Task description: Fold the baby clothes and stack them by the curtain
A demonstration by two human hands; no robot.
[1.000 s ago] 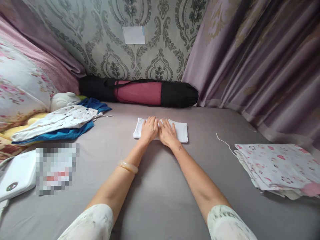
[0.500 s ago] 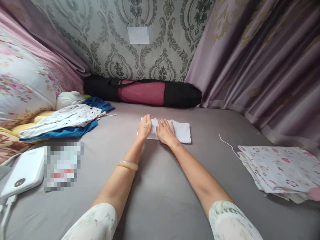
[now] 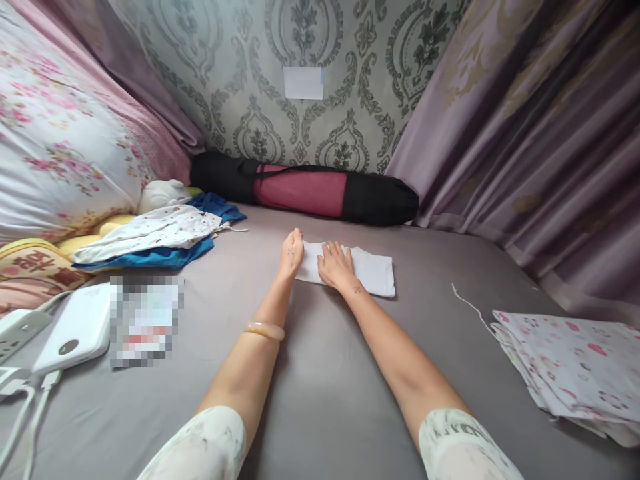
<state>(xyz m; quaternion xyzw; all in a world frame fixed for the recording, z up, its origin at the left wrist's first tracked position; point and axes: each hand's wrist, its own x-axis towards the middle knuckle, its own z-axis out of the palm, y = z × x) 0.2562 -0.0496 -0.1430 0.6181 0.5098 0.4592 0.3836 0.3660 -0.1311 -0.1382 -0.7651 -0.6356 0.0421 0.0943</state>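
Note:
A folded white cloth (image 3: 373,268) lies flat as a narrow strip on the grey sheet (image 3: 330,373). At its left end my left hand (image 3: 292,252) stands on its side edge against the cloth, fingers stretched forward and close together. The thumb side is partly hidden. My right hand (image 3: 336,265) rests palm down on the middle of the cloth, its fingers spread. Part of the fabric is covered by that palm.
Behind the cloth lies a long black and red bag (image 3: 300,190) along the wall. Folded clothes (image 3: 150,233), a white power bank (image 3: 75,327) and a blurred packet (image 3: 147,323) are on the left. Folded printed fabric (image 3: 575,367) with a drawstring sits right.
The view has turned slightly left. My left hand has gone from a curled grip near the cloth's left end to a straighter, edge-on pose there. The right hand stays flat on the cloth.

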